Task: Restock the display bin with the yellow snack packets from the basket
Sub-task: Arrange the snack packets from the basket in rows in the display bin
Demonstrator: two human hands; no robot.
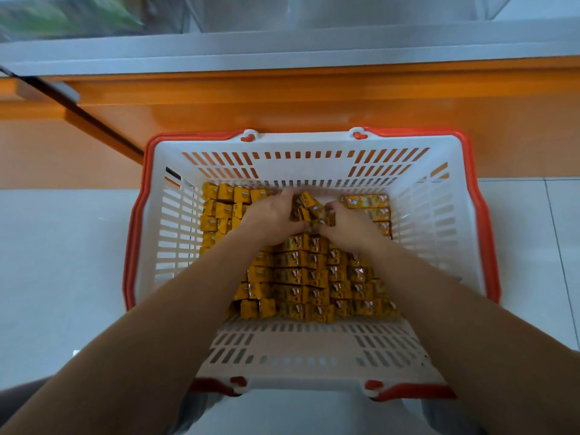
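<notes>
A white basket with an orange rim (439,215) stands on the floor below me, its bottom covered with rows of yellow snack packets (301,277). Both my arms reach down into it. My left hand (270,215) and my right hand (351,224) face each other near the far wall and clutch a small bunch of yellow packets (312,208) between them, fingers curled round it. The clear display bin (345,11) shows blurred along the top edge, above the shelf.
An orange counter front (314,102) with a grey shelf edge (282,48) rises just beyond the basket. Pale floor tiles (62,262) lie on both sides. A dark strip (78,111) slants across the counter at the left.
</notes>
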